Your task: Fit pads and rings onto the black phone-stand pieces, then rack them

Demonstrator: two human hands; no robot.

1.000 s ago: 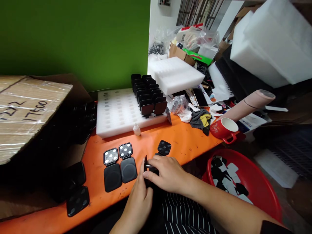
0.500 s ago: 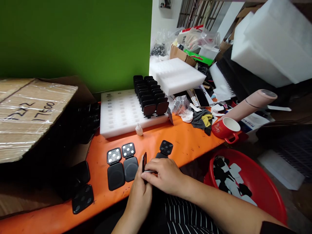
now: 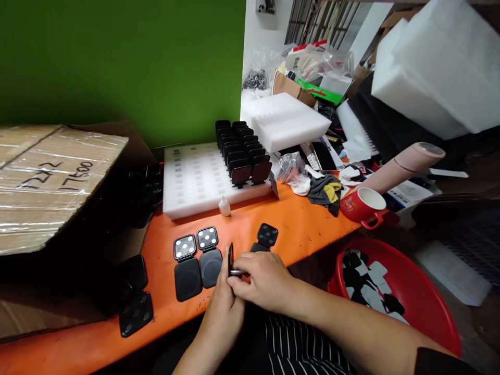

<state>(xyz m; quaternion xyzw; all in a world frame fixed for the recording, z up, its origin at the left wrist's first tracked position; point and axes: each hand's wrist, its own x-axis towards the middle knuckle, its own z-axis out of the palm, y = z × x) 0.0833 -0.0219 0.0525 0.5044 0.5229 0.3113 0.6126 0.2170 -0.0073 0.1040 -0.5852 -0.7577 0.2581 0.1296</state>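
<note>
My left hand [image 3: 225, 299] holds a black hinged piece [image 3: 230, 256] upright, seen nearly edge-on, at the table's front edge. Closed around the lower part of the same piece is my right hand [image 3: 260, 276], its fingertips partly hiding it. Left of my hands, two opened black pieces [image 3: 188, 280] lie on the orange table [image 3: 289, 213], their smaller plates dotted with white discs. Just beyond my right hand lies another black piece [image 3: 267, 235] with dark discs, partly covered. One more [image 3: 136, 314] rests at the left by the box.
A white foam block [image 3: 195, 205] holds rows of upright black pieces [image 3: 241, 174]; a small bottle [image 3: 224, 206] stands before it. Cardboard box [image 3: 50, 182] at left. Red mug [image 3: 363, 207], pink flask [image 3: 402, 166] and cloths [image 3: 324, 191] at right, above a red basin [image 3: 425, 297].
The view has shifted slightly, so the table items appear a little further right and higher. Both hands stay on the black piece, nearly unmoved.
</note>
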